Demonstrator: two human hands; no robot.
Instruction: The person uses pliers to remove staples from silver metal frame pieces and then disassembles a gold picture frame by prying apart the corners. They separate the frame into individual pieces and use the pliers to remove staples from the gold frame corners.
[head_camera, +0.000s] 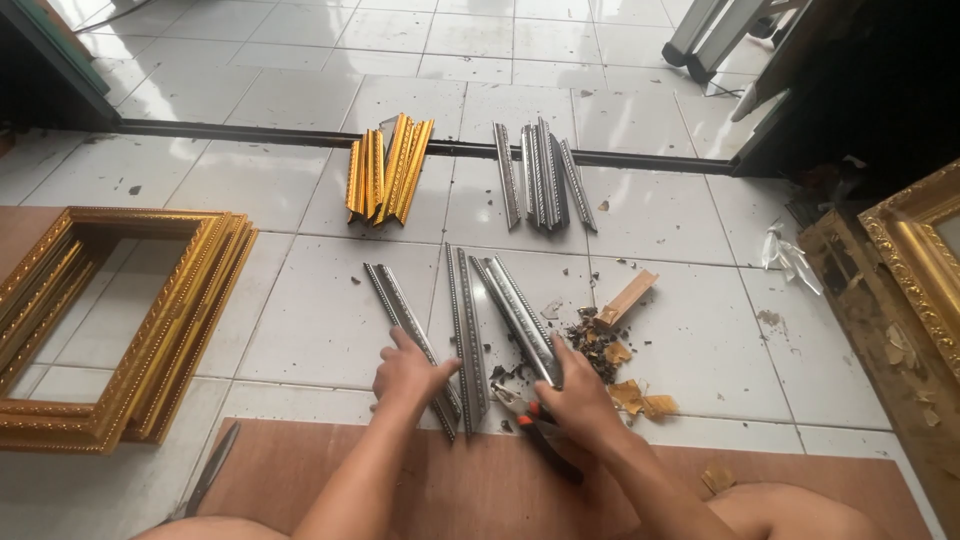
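Seemingly pliers, mostly hidden under right hand; left hand presses moulding.

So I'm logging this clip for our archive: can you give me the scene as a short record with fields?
setting: white tiled floor, brown board near the person
left hand: resting on a silver moulding strip
right hand: on another silver strip, gripping an orange-handled tool
nearby: stacked gold frames, gold strips, more silver strips, wood scraps
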